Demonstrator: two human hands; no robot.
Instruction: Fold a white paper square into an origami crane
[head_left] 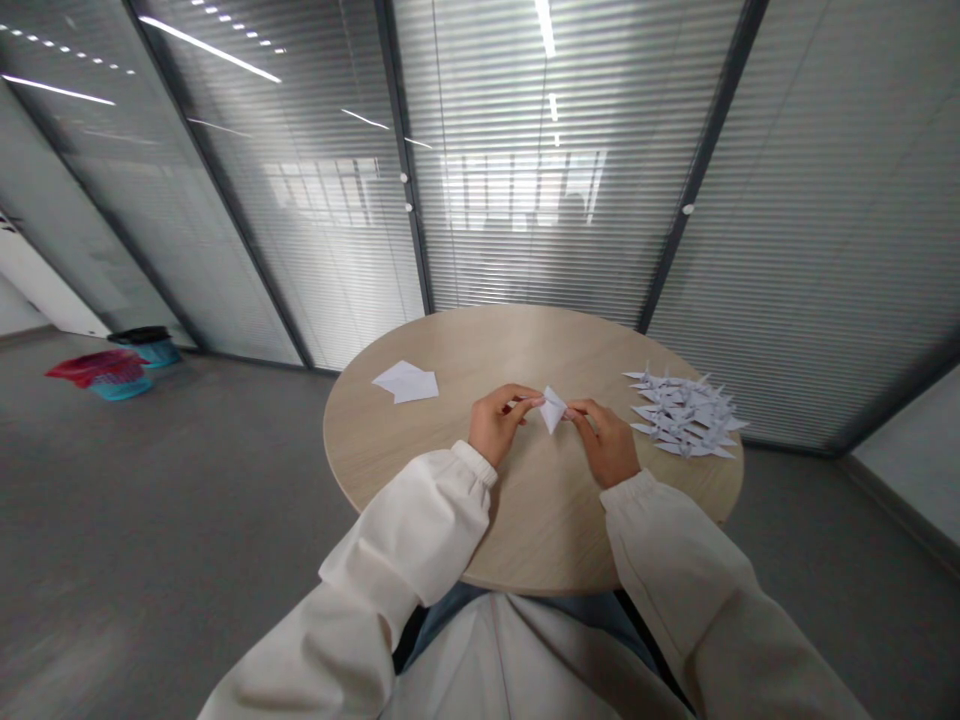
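Between my two hands, over the middle of the round table, is a small white folded paper shaped like a diamond. My left hand pinches its left side between thumb and fingers. On the other side, my right hand grips the right edge the same way. The paper's lower point hangs toward me. Fine creases are too small to make out. To the right of my right hand lies a pile of white folded paper cranes. White paper sheets rest on the table at the left.
Glass partitions with blinds stand just behind the table. On the grey floor at far left are a blue bin with a red liner and another with a black liner.
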